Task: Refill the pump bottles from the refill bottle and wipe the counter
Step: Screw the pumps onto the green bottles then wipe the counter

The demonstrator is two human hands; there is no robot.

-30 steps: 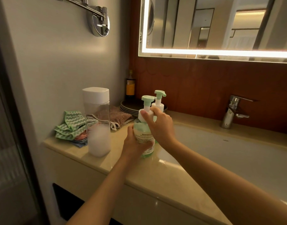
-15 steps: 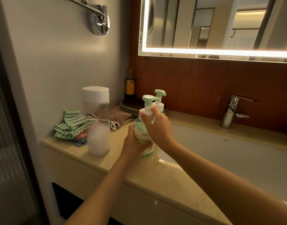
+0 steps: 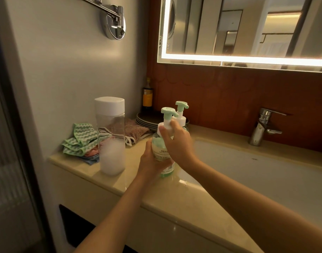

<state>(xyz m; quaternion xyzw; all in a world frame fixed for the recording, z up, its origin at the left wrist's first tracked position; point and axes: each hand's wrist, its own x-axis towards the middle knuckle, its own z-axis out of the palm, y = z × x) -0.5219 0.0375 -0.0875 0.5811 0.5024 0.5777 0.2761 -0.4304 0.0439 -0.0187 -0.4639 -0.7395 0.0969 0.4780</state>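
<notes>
Two hands on one bottle: left hand [image 3: 153,161] fingers wrapped round the near pump bottle [image 3: 161,152], upright on the table [image 3: 184,203] by the basin; right hand [image 3: 178,143] fingers gripping its white neck. One capped refill bottle [image 3: 111,143] stands to the left. Behind: a second pump bottle [image 3: 181,115], one cloth heap [image 3: 80,141], one plate stack [image 3: 144,120], one tap [image 3: 260,128]

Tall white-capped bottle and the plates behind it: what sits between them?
A brown cloth lies on the counter between the capped bottle and the plates, seen in the head view.
</notes>
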